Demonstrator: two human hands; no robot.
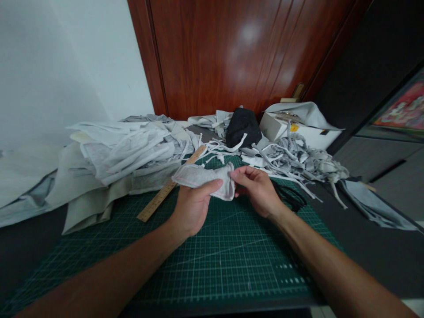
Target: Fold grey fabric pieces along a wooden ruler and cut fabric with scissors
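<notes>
- The pale grey, soft fabric piece (203,175), narrow with a flared right end, is held above the green gridded cutting mat (225,260); its seamed-looking edges suggest sewing is done, but what remains cannot be told.
- The left hand (193,206) is closed around its near edge, thumb on top.
- The right hand (255,189) has thumb and fingertips pinched at its right end.
- A flat, straight, yellowish wooden ruler (158,202) lies on the mat, left of the hands.
- Far left: a layered heap of limp whitish-grey cloth (139,150).
- Far right: tangled, stringy grey-white fabric strips (298,154).
</notes>
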